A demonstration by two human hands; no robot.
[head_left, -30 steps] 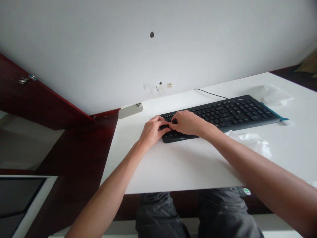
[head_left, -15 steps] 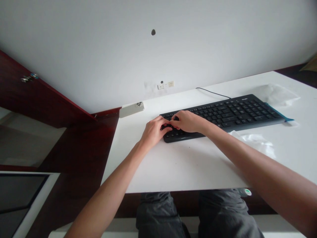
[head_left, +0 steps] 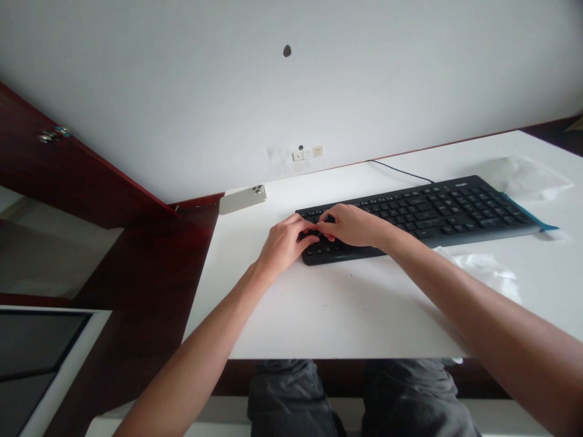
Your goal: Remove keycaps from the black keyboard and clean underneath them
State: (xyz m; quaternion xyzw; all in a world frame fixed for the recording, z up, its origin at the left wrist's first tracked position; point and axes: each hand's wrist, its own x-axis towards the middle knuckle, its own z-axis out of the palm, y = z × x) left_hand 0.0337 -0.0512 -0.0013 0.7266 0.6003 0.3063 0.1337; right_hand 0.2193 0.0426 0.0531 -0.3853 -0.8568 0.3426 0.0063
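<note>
A black keyboard (head_left: 423,212) lies on the white table, its left end under both hands. My left hand (head_left: 285,243) rests on that end with bent fingers; its thumb and forefinger are apart, and dark keys show between them. Close beside it, my right hand (head_left: 348,224) is closed in a pinch over the keys, its fingertips meeting those of the left. A small dark thing (head_left: 328,218) shows at the right fingers, too hidden to name. The keys directly beneath the fingertips are covered.
At the table's back left lies a phone (head_left: 243,199), camera side up. Crumpled white tissue (head_left: 489,270) sits in front of the keyboard, with a pale, translucent bag (head_left: 523,176) behind its right end. A blue strip (head_left: 531,212) lies along that end. The cable (head_left: 401,170) runs toward the wall.
The view has shifted slightly, so the keyboard's right end appears farther right. Both hands stay together over the left keys, almost unchanged.
</note>
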